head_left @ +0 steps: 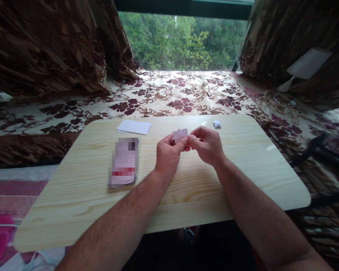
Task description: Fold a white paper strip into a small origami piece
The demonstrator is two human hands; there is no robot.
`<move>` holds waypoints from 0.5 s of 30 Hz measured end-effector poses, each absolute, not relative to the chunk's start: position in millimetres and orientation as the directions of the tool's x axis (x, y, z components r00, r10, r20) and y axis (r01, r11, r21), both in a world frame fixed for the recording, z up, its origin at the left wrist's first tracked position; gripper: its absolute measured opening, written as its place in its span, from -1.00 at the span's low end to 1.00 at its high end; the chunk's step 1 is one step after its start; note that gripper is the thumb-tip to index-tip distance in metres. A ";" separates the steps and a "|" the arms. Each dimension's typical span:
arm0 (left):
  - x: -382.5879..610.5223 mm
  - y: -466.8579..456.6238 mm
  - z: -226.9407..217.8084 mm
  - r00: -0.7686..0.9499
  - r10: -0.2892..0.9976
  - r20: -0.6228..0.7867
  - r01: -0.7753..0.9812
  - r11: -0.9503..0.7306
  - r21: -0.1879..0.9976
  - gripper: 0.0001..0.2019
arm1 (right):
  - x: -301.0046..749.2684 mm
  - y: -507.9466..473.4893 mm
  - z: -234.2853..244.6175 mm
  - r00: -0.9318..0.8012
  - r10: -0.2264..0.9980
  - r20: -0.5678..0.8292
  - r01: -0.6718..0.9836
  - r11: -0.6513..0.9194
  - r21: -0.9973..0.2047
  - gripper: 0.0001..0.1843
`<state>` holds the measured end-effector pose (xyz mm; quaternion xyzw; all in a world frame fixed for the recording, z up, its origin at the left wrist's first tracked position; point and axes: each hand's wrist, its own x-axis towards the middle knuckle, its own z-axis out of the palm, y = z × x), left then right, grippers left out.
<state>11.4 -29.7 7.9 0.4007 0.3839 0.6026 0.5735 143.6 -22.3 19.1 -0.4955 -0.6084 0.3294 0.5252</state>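
Observation:
Over the middle of the wooden table (81, 199), a small folded piece of white paper (181, 133) is held up between my two hands. My left hand (169, 150) pinches its lower part, the thumb lying across the front. At the paper's right edge, the thumb and fingers of my right hand (207, 145) are pressed together. The fingertips hide the lower right part of the paper. Beyond my right hand sits a small folded paper shape (217, 124). A stack of white paper strips (133, 127) lies at the back left of the table.
A phone (123, 162), its back partly blurred out, lies left of my left forearm. Behind the table is a ledge with a floral cloth (183, 94) under the window. A white lamp (307, 64) stands at the right. Pink fabric (0, 237) shows at lower left.

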 end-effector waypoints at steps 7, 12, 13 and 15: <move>11.0 -29.3 8.4 -0.032 0.999 0.037 -0.351 -0.046 0.935 -0.69 | 143.0 -23.1 20.2 0.039 0.952 0.304 0.219 0.289 -0.932 -0.86; 9.7 -28.9 7.2 -0.032 0.998 0.055 -0.315 -0.063 0.947 -0.71 | 143.5 -23.0 20.5 0.055 0.937 0.346 0.222 0.327 -0.919 -0.88; 9.6 -28.9 7.0 -0.034 0.998 0.061 -0.309 -0.069 0.949 -0.71 | 143.6 -22.8 20.4 0.052 0.936 0.348 0.219 0.329 -0.918 -0.88; 9.5 -28.9 6.9 -0.037 0.997 0.071 -0.298 -0.079 0.951 -0.71 | 143.8 -22.4 20.3 0.040 0.939 0.342 0.217 0.326 -0.920 -0.88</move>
